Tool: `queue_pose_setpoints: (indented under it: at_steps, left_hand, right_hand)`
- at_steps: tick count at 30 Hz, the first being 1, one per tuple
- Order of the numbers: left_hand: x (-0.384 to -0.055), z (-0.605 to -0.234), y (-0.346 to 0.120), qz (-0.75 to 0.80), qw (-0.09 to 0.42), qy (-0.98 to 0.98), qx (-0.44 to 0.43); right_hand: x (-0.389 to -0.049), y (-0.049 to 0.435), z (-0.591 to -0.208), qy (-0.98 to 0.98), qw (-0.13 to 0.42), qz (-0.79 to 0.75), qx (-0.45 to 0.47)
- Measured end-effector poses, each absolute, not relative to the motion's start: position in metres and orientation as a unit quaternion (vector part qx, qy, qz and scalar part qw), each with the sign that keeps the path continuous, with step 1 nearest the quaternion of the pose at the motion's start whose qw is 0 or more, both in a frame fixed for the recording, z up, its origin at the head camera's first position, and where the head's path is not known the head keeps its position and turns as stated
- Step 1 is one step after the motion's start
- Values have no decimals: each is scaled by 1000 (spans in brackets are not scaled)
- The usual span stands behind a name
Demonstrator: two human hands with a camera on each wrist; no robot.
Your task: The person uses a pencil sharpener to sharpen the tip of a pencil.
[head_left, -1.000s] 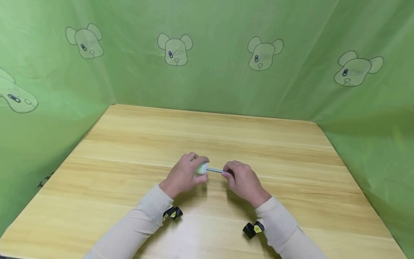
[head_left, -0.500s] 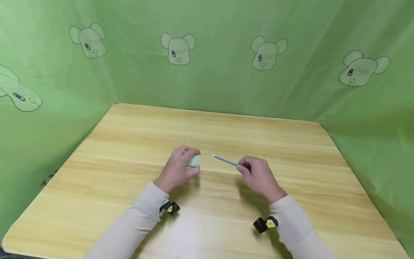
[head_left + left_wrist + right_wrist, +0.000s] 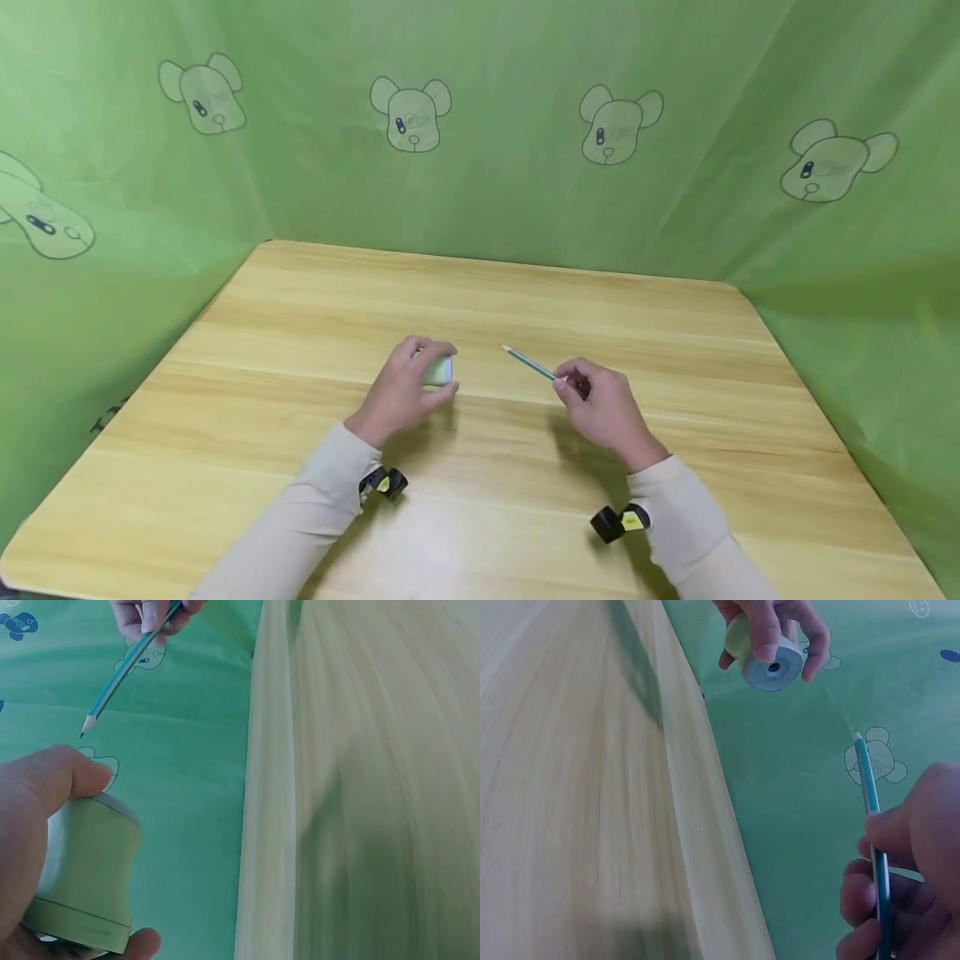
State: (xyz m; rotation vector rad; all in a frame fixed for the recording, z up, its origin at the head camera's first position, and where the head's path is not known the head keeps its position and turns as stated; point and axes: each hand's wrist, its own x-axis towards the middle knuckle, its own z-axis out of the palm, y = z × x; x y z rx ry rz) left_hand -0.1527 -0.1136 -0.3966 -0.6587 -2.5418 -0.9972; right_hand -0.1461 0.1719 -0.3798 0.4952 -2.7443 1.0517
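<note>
My left hand (image 3: 399, 385) grips a small green pencil sharpener (image 3: 94, 862) with fingers and thumb round its sides. In the right wrist view the sharpener's pale round face (image 3: 774, 669) shows a dark hole in its middle. Between the thumb and fingers of my right hand (image 3: 603, 404) is a teal pencil (image 3: 531, 363), held slantwise with its sharpened tip up and toward the left. A gap separates the pencil tip from the sharpener. Both hands are raised over the table, and their shadows fall on it.
Under the hands spreads a wood-grain table (image 3: 487, 500) with rounded corners. Green cloth (image 3: 510, 208) printed with bear heads hangs along its back and sides. A black camera (image 3: 618, 522) is strapped at the right wrist, another camera (image 3: 384, 483) at the left.
The pencil has come out of the sharpener, its tip now showing. My right hand has moved right with the pencil and tilted it upward; my left hand has shifted left with the sharpener.
</note>
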Motion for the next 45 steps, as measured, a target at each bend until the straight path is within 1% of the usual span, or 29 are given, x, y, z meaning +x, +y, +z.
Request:
queue_pose_setpoints:
  at_steps: [5, 10, 13, 16, 23, 31, 37, 45]
  left_hand:
    - [-152, -396, -115, -351, 153, -895, -230]
    - [-151, -395, -116, -367, 133, -892, -228]
    - [-152, -395, -117, -375, 122, -890, -228]
    - [-153, -395, -117, -380, 124, -890, -219]
    - [-157, -395, -120, -393, 134, -890, -185]
    - [-158, -397, -123, -439, 88, -888, -100]
    - [-161, -402, -128, -465, 78, -878, -87]
    - [-162, -404, -133, -481, 40, -874, -63]
  right_hand:
    - [-147, 177, -383, -910, 78, 380, 145]
    - [-147, 181, -385, -905, 65, 408, 102]
    - [-147, 183, -384, -908, 67, 406, 83]
    - [-147, 187, -382, -910, 67, 403, 67]
    - [-148, 197, -381, -903, 44, 427, 30]
    - [-152, 210, -388, -888, 9, 459, -5]
    - [-156, 218, -393, -883, -13, 468, -30]
    - [-159, 225, -402, -894, -35, 444, -58]
